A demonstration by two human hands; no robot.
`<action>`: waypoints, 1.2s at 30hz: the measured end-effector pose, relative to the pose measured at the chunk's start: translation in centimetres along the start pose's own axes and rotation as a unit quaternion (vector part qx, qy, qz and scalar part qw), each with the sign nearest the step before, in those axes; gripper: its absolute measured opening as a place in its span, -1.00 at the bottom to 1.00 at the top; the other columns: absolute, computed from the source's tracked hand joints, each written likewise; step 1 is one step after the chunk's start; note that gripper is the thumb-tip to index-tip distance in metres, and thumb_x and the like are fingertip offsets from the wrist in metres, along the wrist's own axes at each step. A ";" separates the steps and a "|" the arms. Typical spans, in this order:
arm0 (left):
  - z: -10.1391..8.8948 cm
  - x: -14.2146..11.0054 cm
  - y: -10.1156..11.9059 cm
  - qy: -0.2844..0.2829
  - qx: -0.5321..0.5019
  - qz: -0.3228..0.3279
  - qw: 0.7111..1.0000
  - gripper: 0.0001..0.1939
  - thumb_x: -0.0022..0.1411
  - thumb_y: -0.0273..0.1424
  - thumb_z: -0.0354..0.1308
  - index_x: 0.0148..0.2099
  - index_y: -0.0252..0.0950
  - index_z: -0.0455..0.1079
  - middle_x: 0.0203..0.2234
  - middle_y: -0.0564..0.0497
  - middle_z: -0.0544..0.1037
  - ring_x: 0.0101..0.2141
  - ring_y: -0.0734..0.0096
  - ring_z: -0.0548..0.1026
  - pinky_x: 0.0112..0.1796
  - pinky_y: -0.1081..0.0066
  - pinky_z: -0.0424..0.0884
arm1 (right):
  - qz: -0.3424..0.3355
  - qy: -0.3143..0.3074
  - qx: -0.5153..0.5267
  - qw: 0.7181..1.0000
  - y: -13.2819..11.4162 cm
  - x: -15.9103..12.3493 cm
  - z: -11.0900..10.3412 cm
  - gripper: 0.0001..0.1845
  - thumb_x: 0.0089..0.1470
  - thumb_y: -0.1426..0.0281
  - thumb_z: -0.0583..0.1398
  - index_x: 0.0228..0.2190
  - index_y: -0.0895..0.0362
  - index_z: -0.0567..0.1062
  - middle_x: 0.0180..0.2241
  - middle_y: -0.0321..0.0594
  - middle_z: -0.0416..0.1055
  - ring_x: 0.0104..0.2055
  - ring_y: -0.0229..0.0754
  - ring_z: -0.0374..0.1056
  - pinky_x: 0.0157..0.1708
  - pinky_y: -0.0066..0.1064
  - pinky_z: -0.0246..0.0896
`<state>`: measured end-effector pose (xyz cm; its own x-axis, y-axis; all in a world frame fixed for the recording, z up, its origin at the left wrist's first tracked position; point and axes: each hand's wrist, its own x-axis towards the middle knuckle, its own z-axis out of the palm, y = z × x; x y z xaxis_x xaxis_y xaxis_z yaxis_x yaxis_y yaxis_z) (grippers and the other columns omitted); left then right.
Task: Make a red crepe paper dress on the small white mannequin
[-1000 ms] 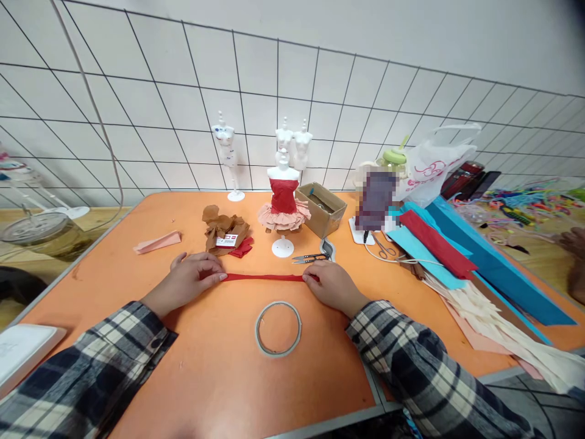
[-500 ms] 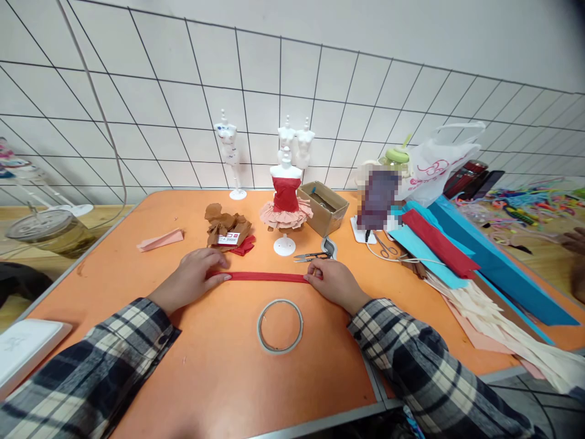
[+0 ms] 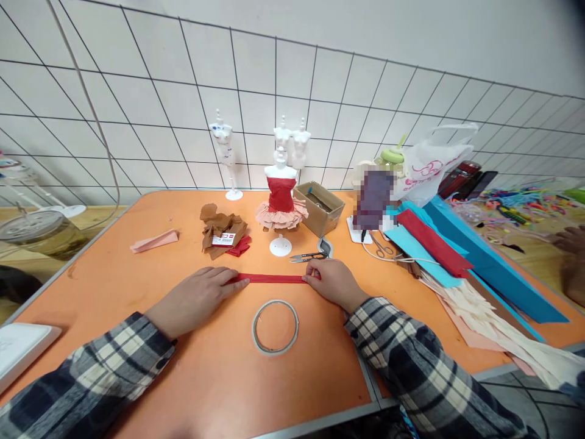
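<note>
A narrow red paper strip [image 3: 274,278] lies flat across the orange table [image 3: 137,292]. My left hand [image 3: 201,296] rests on the strip's left part with its fingers stretched out flat, pressing it down. My right hand [image 3: 331,281] pinches the strip's right end against the table. Just in front of the strip lies a thin roll of tape [image 3: 275,326]. Behind it stands a small white mannequin in a red and pink paper dress [image 3: 280,204].
Thread snips [image 3: 307,256] lie beside my right hand. Brown and red paper scraps [image 3: 223,230], a pink folded piece [image 3: 154,241], a cardboard box [image 3: 320,208] and bare mannequins [image 3: 225,152] sit further back. Blue, red and cream paper sheets [image 3: 461,256] cover the right side. Another person's hand [image 3: 571,259] shows at far right.
My left hand has slid to the right along the red strip, its fingers now flat over it. My right hand has kept hold of the right end.
</note>
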<state>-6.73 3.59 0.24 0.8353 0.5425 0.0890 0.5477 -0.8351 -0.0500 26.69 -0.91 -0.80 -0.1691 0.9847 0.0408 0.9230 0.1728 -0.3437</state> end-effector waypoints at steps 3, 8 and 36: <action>0.5 -0.9 0.8 0.005 -0.002 -0.042 0.999 -0.56 0.44 -0.14 -0.07 0.26 -0.06 0.35 0.07 -0.09 0.51 0.01 0.12 0.47 0.04 0.13 0.35 | -0.037 0.055 -0.035 0.997 -0.5 -0.4 -0.1 -0.76 0.16 0.29 0.26 -0.12 0.08 0.53 -0.19 -0.14 0.52 -0.08 -0.04 0.36 -0.12 -0.27 0.14; 2.1 -1.6 1.5 -0.002 -0.019 -0.037 0.999 -0.43 0.46 -0.12 -0.12 0.40 -0.23 0.12 0.36 -0.18 0.17 0.30 0.05 0.21 0.24 0.03 0.17 | -0.192 0.097 -0.056 0.975 -3.9 -0.3 0.8 -0.53 0.27 0.17 0.13 0.16 0.01 0.39 0.27 -0.05 0.22 0.30 0.08 0.07 0.22 0.00 -0.05; 1.8 -1.7 2.3 -0.080 -0.067 -0.081 0.991 -0.28 0.41 0.05 -0.18 0.47 -0.15 -0.12 0.41 -0.19 -0.05 0.36 -0.06 0.07 0.27 -0.17 -0.06 | -0.101 0.019 -0.044 0.994 -3.1 -0.9 0.2 -0.55 0.37 0.18 -0.06 0.06 -0.05 0.51 0.36 -0.25 0.10 0.40 0.12 -0.09 0.26 0.18 -0.17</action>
<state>-6.81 0.91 -1.79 0.7391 0.6696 -0.0735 0.6736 -0.7340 0.0864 23.94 -2.35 0.01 -0.3431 0.9292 0.1375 0.8984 0.3674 -0.2408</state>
